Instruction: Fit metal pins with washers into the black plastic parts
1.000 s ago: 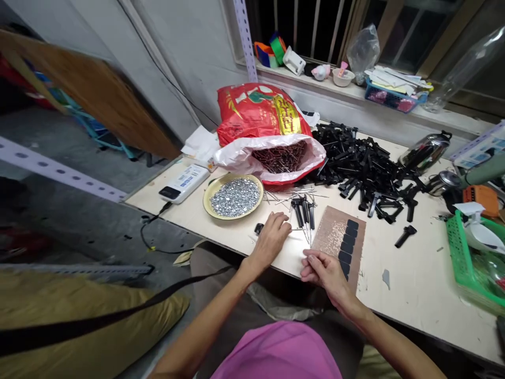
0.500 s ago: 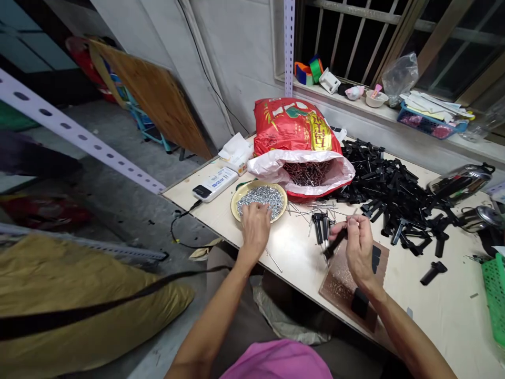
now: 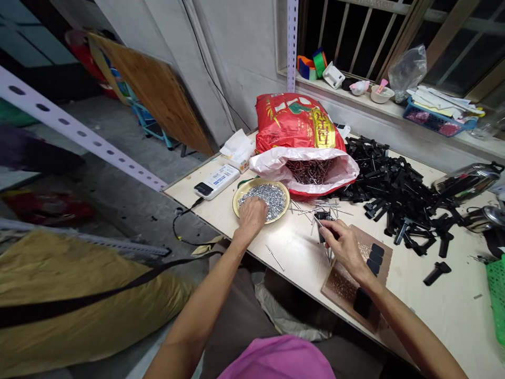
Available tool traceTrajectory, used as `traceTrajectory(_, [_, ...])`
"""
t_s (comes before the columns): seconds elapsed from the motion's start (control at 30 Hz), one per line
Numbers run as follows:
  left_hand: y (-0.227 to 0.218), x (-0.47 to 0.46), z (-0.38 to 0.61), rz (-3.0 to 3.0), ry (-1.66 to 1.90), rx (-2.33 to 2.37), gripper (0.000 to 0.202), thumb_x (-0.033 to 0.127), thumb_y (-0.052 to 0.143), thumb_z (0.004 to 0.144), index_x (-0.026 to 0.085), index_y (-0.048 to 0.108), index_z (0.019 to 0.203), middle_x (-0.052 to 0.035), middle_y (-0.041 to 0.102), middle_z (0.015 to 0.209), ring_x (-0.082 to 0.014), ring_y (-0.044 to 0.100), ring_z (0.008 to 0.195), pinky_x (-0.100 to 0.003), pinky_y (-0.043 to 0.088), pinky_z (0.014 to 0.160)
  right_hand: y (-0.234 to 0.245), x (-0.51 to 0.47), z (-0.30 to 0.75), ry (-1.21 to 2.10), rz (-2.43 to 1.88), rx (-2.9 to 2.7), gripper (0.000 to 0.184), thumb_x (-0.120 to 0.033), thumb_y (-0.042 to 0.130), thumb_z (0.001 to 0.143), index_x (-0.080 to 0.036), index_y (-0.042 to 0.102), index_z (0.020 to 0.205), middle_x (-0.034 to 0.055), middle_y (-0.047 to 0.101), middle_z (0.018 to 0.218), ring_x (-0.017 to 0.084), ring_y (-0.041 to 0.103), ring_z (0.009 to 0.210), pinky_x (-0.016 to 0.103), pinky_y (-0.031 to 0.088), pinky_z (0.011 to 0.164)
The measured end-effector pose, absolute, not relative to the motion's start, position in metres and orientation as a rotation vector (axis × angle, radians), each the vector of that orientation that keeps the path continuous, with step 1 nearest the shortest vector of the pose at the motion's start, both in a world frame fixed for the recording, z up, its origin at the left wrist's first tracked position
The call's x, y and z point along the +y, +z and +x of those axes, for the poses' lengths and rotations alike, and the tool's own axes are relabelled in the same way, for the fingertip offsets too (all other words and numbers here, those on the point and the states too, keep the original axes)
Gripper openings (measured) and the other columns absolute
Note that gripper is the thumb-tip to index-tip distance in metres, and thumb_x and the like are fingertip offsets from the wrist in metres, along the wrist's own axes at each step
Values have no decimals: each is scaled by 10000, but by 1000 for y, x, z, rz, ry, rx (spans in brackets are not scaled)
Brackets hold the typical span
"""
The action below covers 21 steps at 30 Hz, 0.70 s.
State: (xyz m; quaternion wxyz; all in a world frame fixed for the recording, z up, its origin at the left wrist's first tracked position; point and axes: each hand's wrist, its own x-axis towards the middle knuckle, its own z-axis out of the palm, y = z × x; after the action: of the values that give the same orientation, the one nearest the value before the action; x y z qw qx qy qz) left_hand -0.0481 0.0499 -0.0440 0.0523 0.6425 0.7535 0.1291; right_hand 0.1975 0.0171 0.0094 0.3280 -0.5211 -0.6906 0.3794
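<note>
My left hand [image 3: 253, 213] reaches into a shallow yellow bowl [image 3: 235, 202] of small shiny metal pieces [image 3: 272, 196]. Its fingers are curled down into them, so what they pinch is hidden. My right hand [image 3: 343, 242] is closed in a pinch, with a thin metal pin [image 3: 317, 221] showing at the thumb and fingertips. Just beyond those fingertips, partly covered by them, are black plastic parts [image 3: 322, 215] with metal pins. Below my right hand lies a brown board [image 3: 343, 287] carrying several black rounded pads [image 3: 375, 258].
A red bag [image 3: 294, 123] of dark screws lies open behind the bowl. Black plastic parts [image 3: 394, 184] are heaped at the right, near metal pots [image 3: 469, 181]. Loose pins [image 3: 275, 258] lie by the front edge. A power bank [image 3: 216, 181] with a cable sits left.
My right hand has moved left, from above the board to the black parts; the dark part it held no longer shows in it. My left hand stays in the bowl, fingers more curled.
</note>
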Motion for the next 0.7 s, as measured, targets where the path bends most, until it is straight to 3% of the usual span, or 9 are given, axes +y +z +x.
traceTrajectory(0.23, [-45, 50, -53, 1892, 520, 2289, 232, 193, 446, 836, 162, 675, 809, -130, 648, 893, -286, 566, 925, -391, 474, 779, 8, 26, 187, 726, -1248, -1933, 243, -374, 526, 865, -216, 709, 840, 48, 580, 793, 172, 553, 747, 302, 467, 685])
traceTrajectory(0.47, [-51, 55, -57, 1938, 579, 2216, 186, 222, 517, 823, 209, 696, 873, -115, 644, 906, -293, 555, 930, -393, 470, 761, 6, 32, 176, 708, -1210, -1985, 224, -312, 511, 876, -229, 718, 899, 33, 589, 756, 167, 542, 706, 306, 471, 707])
traceTrajectory(0.7, [-55, 60, -53, 1997, 559, 2239, 226, 191, 425, 849, 154, 647, 820, -145, 645, 885, -304, 562, 922, -410, 456, 778, 7, 30, 173, 728, -1216, -1967, 212, -286, 522, 864, -204, 715, 890, 41, 613, 788, 164, 568, 728, 294, 472, 715])
